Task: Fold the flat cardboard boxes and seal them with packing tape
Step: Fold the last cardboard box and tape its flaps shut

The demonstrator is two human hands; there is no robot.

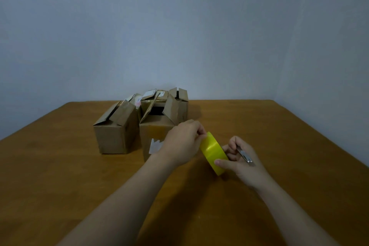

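A yellow roll of packing tape [213, 152] is held above the wooden table [60, 166], between both hands. My left hand [181, 142] pinches the roll's top edge with its fingertips. My right hand [241, 160] grips the roll's lower right side, thumb on the tape face, and also holds a small metal cutter [245, 155] between its fingers. Just behind my left hand stands a cardboard box [153, 132] with open top flaps and a white label on its front. A second box [115, 128] stands to its left with flaps partly down.
More cardboard boxes [178, 100] with raised flaps are clustered behind the front two, near the table's far edge. A pale wall rises behind and to the right of the table. Bare wood spreads left, right and in front of my arms.
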